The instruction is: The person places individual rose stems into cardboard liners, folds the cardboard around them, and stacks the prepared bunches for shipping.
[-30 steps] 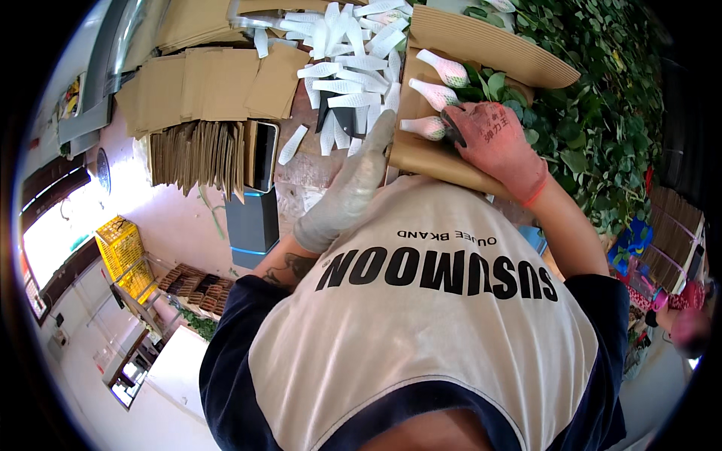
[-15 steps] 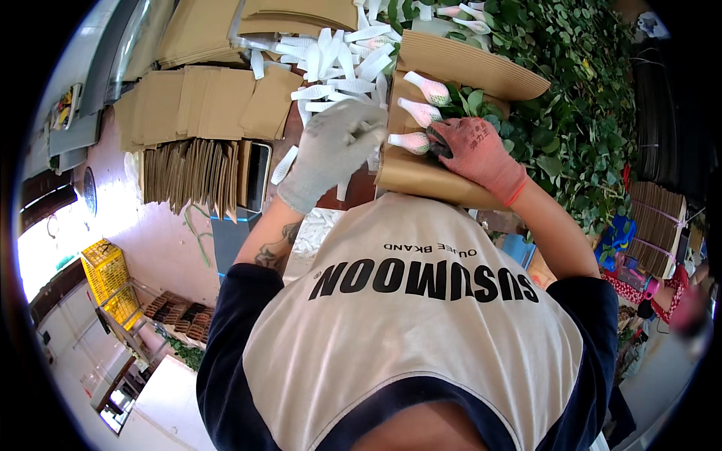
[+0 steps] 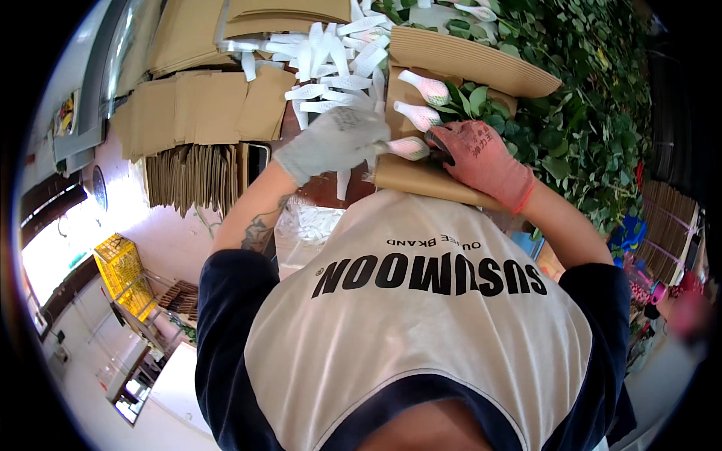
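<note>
My left hand [image 3: 335,141], in a pale grey glove, has its fingertips closed at the white tip of a mesh sleeve [image 3: 408,148] around the nearest pink rose bud. My right hand [image 3: 472,156], in a red glove with dark fingertips, grips that rose just below the bud; its stem is hidden under the glove. Two more sleeved roses [image 3: 418,116] [image 3: 425,88] lie side by side beyond it, leaves to the right. All three rest on brown corrugated cardboard [image 3: 466,60], whose far and near sides curl up.
Loose white mesh sleeves [image 3: 323,56] are heaped beyond my left hand. Flat cardboard pieces [image 3: 203,105] lie in stacks at the left. Leafy stems [image 3: 579,90] are massed on the right. A yellow crate [image 3: 124,274] stands at the lower left.
My left hand has moved slightly toward the nearest rose, its fingertips now reaching the sleeve's tip. My right hand stays at the same rose. The whole view has shifted a little.
</note>
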Motion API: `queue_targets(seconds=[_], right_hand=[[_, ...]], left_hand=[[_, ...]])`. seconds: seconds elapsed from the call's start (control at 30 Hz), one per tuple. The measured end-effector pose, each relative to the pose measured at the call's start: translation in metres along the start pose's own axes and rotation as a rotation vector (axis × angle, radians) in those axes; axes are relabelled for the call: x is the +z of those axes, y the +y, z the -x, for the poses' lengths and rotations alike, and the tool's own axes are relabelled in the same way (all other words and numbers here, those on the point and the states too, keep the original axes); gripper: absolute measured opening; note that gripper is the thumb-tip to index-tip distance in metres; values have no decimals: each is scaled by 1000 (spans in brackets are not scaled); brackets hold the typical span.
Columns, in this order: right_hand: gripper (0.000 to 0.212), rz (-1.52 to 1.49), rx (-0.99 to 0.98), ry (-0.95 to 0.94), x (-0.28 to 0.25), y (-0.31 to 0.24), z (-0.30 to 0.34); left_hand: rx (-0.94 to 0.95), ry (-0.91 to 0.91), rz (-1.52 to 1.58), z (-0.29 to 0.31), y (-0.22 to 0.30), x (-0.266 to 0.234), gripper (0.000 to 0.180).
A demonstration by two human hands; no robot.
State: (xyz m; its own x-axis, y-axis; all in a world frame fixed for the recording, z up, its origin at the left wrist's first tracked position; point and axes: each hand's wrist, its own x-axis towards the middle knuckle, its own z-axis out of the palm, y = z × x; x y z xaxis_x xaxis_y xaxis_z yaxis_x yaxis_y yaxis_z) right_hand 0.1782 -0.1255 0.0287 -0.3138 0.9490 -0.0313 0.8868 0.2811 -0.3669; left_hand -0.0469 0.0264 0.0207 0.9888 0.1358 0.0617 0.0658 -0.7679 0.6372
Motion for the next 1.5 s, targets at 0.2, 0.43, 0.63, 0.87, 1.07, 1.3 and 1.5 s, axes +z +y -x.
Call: queue_targets(seconds=[0.2, 0.43, 0.63, 0.87, 1.07, 1.3, 1.5], right_hand=[[48, -95, 46, -16, -3, 0, -4], [44, -112, 44, 19, 0, 2, -2], [37, -170, 90, -89, -9, 1, -12], [39, -144, 66, -94, -8, 1, -9], [45, -82, 13, -94, -9, -1, -5], [44, -9, -26, -174, -26, -3, -8], [44, -93, -47, -191, -15, 5, -12]], left_hand=[[-497, -60, -29, 44, -24, -44, 21], [-672, 27, 526, -15, 16, -12, 28], [-478, -110, 365, -36, -19, 12, 31], [-652, -88, 540, -37, -16, 21, 38], [-597, -101, 246, -42, -9, 21, 47], [-477, -204, 185, -46, -4, 4, 38], [-594, -248, 272, -48, -12, 9, 35]])
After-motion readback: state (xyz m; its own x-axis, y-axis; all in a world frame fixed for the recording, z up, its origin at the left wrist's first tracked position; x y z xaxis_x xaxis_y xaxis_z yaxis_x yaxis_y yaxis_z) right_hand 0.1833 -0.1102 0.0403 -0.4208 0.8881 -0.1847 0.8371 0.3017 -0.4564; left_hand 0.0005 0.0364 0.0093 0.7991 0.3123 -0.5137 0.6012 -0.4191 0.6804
